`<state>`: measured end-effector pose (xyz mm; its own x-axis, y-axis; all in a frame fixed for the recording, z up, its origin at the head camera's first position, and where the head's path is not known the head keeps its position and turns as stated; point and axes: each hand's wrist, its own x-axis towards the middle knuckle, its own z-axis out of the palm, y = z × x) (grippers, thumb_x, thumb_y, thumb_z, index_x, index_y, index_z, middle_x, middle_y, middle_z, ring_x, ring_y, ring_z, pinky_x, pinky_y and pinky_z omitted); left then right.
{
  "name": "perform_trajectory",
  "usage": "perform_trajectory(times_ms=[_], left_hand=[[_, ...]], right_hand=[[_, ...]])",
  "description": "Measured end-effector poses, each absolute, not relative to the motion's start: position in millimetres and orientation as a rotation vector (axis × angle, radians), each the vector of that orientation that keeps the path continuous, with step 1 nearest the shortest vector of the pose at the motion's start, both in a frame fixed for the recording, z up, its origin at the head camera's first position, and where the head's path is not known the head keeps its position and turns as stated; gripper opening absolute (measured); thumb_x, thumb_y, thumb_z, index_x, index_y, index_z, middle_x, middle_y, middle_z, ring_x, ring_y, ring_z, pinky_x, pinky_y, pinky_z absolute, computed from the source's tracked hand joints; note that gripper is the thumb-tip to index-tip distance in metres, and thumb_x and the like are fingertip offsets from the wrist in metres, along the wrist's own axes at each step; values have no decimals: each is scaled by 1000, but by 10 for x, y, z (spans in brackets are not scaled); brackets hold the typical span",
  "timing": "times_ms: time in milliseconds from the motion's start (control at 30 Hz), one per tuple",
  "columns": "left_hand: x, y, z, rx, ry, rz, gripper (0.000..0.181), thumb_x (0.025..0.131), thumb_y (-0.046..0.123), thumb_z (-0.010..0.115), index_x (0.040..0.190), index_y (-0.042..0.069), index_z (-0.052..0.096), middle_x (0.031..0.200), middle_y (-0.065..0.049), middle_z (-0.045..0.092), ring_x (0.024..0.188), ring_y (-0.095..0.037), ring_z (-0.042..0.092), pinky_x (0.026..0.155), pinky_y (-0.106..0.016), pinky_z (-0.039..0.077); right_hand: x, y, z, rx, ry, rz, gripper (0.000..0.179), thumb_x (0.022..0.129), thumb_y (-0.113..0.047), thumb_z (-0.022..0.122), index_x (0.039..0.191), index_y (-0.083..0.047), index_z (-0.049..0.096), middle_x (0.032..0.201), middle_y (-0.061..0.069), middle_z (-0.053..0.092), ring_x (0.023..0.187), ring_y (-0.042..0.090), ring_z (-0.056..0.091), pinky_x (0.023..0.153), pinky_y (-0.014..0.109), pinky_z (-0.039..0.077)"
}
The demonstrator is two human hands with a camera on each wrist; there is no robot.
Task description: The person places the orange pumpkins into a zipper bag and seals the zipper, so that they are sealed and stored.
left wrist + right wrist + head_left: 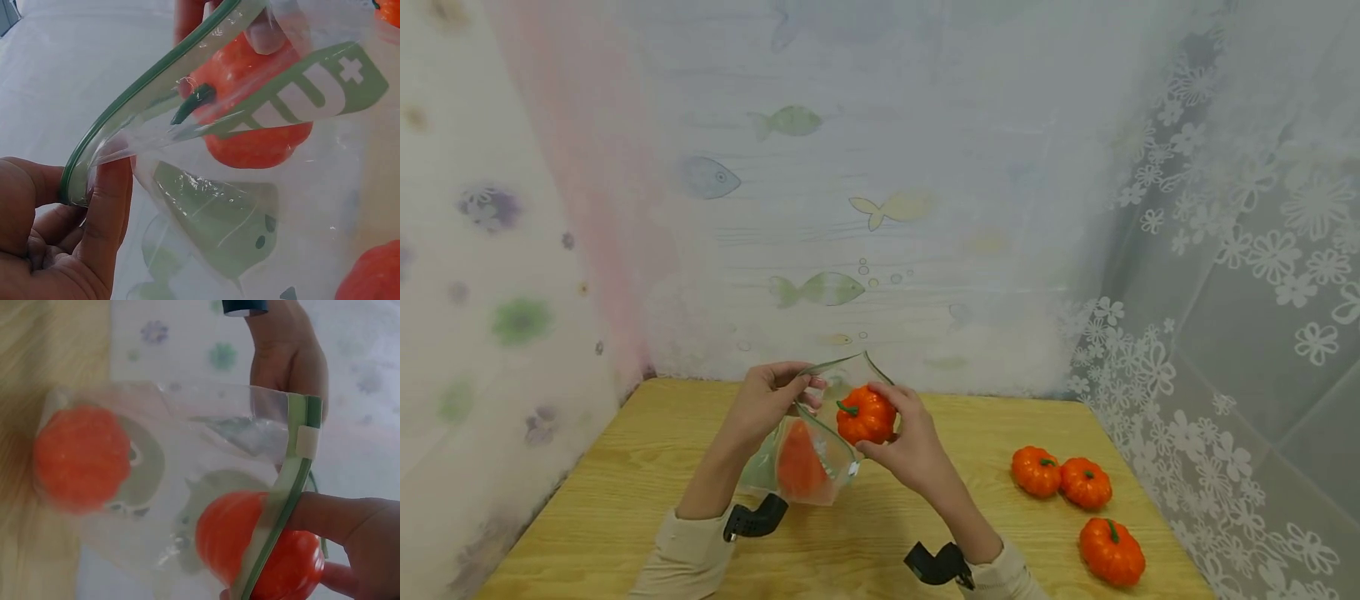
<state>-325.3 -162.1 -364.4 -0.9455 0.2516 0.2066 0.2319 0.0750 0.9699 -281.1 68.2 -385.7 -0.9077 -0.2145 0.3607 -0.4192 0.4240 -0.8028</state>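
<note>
A clear zip bag [838, 446] with a green-edged mouth and green print is held up over the table, its mouth spread. My left hand [767, 404] pinches one end of the rim between thumb and fingers; the left wrist view shows this green zip edge [119, 106] closely. In my right hand [913, 433] is a small orange pumpkin [865, 415] with a green stem, gripped at the bag's mouth. The right wrist view shows it partly behind the zip edge. Another orange pumpkin [82, 459] lies at the bottom inside the bag, blurred by the plastic.
On the right side of the wooden table [647, 467] sit two touching pumpkins [1036, 472] and a third pumpkin [1112, 552] nearer the front. Printed curtains [880, 250] stand behind the table and along both sides.
</note>
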Motion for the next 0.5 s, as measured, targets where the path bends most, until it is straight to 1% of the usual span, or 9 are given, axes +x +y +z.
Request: perform_trajectory(times_ms=[100, 167, 267, 367, 500], left_hand=[[-3267, -1609, -3659, 502, 2285, 2063, 32, 106, 5, 52, 133, -11, 59, 103, -13, 75, 74, -8, 71, 67, -22, 59], [-3278, -1601, -3669, 498, 2279, 2057, 32, 106, 5, 52, 133, -12, 58, 103, -12, 74, 74, -8, 71, 68, -22, 60], [-3291, -1594, -3680, 499, 2278, 2050, 32, 106, 5, 52, 133, -12, 57, 105, -15, 74, 74, -8, 71, 69, -22, 60], [-3313, -1599, -3684, 512, 2272, 2057, 33, 107, 5, 51, 135, -13, 56, 109, -22, 72, 74, -8, 71, 70, -22, 60], [-3339, -1618, -3681, 533, 2269, 2062, 33, 107, 5, 50, 134, -13, 56, 112, -26, 71, 75, -8, 71, 70, -22, 60]], right_hand=[[-2831, 659, -3860, 595, -2486, 1504, 72, 80, 2, 85, 144, -7, 55, 137, 17, 51, 124, 36, 56, 80, 42, 64], [-2846, 638, -3860, 618, -2487, 1533, 72, 80, 1, 85, 145, -8, 55, 135, 15, 52, 124, 34, 56, 80, 39, 63], [-2872, 604, -3864, 655, -2477, 1573, 72, 80, 1, 85, 145, -8, 55, 135, 15, 53, 123, 33, 56, 80, 38, 63], [-2896, 577, -3874, 668, -2483, 1584, 72, 81, 0, 85, 146, -8, 55, 135, 15, 53, 122, 33, 57, 80, 37, 63], [-2915, 557, -3888, 668, -2494, 1589, 72, 82, -1, 84, 147, -8, 53, 136, 15, 53, 122, 33, 57, 80, 37, 63]])
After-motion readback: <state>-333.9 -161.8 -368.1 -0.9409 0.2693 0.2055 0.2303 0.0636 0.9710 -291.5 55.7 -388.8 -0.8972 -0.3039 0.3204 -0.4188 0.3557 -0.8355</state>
